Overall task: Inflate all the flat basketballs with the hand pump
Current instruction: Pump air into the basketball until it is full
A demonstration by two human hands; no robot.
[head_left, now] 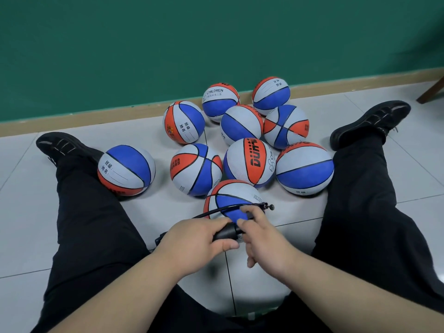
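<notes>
I sit on the floor with my legs spread, and several red, white and blue basketballs lie between them. The nearest basketball (pixel 231 197) sits just beyond my hands. My left hand (pixel 194 239) grips the black hand pump (pixel 227 233) around its body. My right hand (pixel 262 236) pinches the pump's end where the thin black hose (pixel 225 209) comes out. The hose arcs over the near ball and its needle tip (pixel 270 207) hangs free at the right. Much of the pump is hidden under my hands.
One ball (pixel 126 170) lies apart against my left leg (pixel 79 212). My right leg (pixel 365 188) bounds the pile on the right. A green wall (pixel 192 44) with a tan skirting stands behind. A wooden furniture leg (pixel 431 91) shows at far right.
</notes>
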